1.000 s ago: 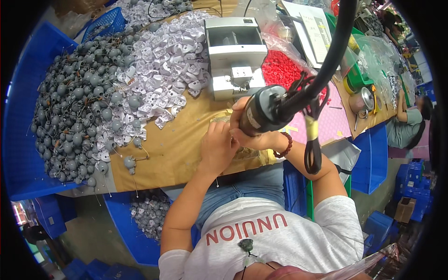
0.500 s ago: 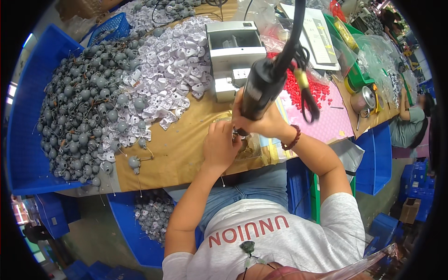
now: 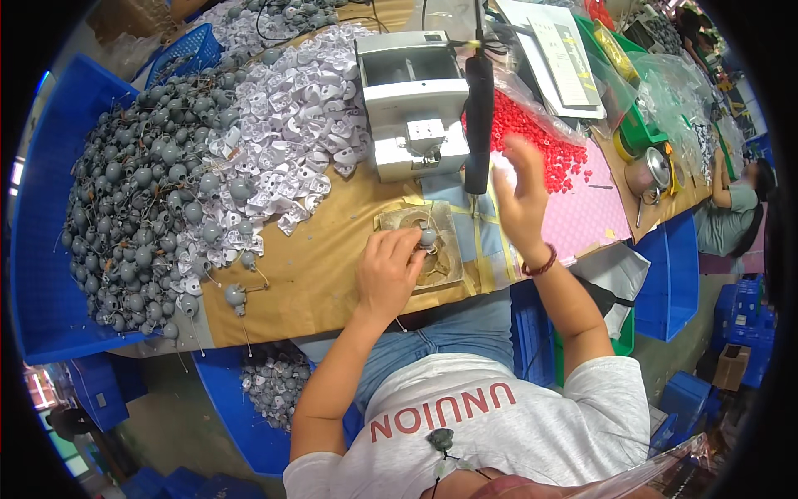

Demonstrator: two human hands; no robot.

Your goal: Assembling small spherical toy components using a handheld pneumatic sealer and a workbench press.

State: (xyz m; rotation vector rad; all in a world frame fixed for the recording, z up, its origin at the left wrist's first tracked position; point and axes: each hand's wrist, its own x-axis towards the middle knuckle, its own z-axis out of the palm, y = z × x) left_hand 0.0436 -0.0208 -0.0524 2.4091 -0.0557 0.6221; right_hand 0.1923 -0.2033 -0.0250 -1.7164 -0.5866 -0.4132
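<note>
My left hand [image 3: 388,270] is closed, its fingertips on a small grey ball-shaped part [image 3: 427,238] in the square taped fixture [image 3: 449,266] at the table's front edge. The fingers hide some of that part. My right hand [image 3: 524,200] is raised, fingers apart and holding nothing. Just left of it, a black electric screwdriver [image 3: 478,125] hangs upright on its cable, tip down, apart from the hand. Behind the fixture stands a silver-grey box-shaped machine [image 3: 416,108], probably a screw feeder.
Heaped grey ball-shaped parts [image 3: 133,191] with thin cords fill the left side beside a blue bin [image 3: 41,249]. White plastic pieces [image 3: 291,108] lie beside them. Small red parts [image 3: 532,137] cover a pink sheet [image 3: 594,216]. A metal pot [image 3: 648,173] stands right. Another person [image 3: 731,212] sits farther right.
My right hand has let go of the screwdriver and moved right, opening. The screwdriver has swung upright above the table. My left hand stays at the fixture, where the grey part now shows.
</note>
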